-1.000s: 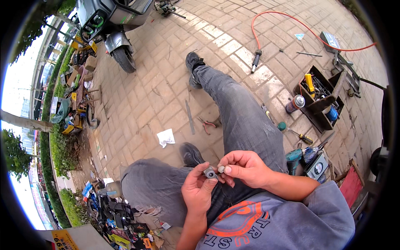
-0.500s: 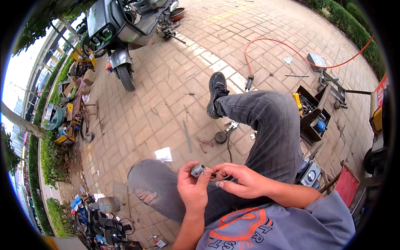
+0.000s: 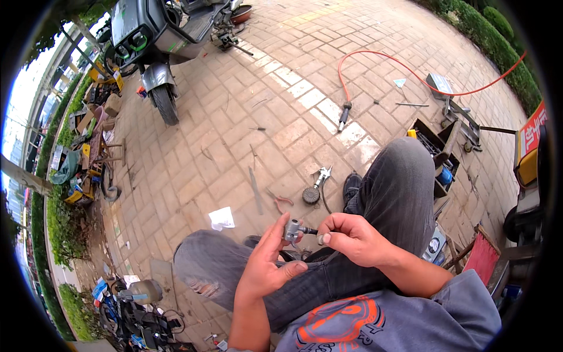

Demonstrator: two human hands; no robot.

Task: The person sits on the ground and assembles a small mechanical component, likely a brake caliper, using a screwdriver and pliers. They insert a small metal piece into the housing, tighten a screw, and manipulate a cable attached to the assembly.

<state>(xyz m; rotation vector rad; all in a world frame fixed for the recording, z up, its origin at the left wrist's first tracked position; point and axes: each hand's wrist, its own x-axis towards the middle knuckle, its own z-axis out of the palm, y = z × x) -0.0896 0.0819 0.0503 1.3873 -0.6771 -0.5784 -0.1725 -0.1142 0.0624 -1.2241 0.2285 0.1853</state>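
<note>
Pinching a small piece point(image 3: 322, 239) in your right hand point(image 3: 359, 239); thumb stands off the fingers on your left hand point(image 3: 258, 270), grey fitting point(image 3: 291, 231) against those fingers, can't tell if gripped. Fitting sits over your lap point(image 3: 300, 296), between hands. Ground: brick paving point(image 3: 199, 158), outdoors. On it: white paper point(image 3: 221, 218) near your left knee point(image 3: 196, 255), pliers point(image 3: 281, 203), gauge point(image 3: 311, 195) just beside, toolbox point(image 3: 451, 139) past your right knee point(image 3: 407, 161), red hose point(image 3: 404, 66) beyond. Scooter point(image 3: 161, 44) ahead left; hedge point(image 3: 60, 226) along your left.

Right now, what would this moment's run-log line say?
left hand: touching silver metal fitting, thumb apart | right hand: pinching small grey piece | paving: red-handled pliers
</note>
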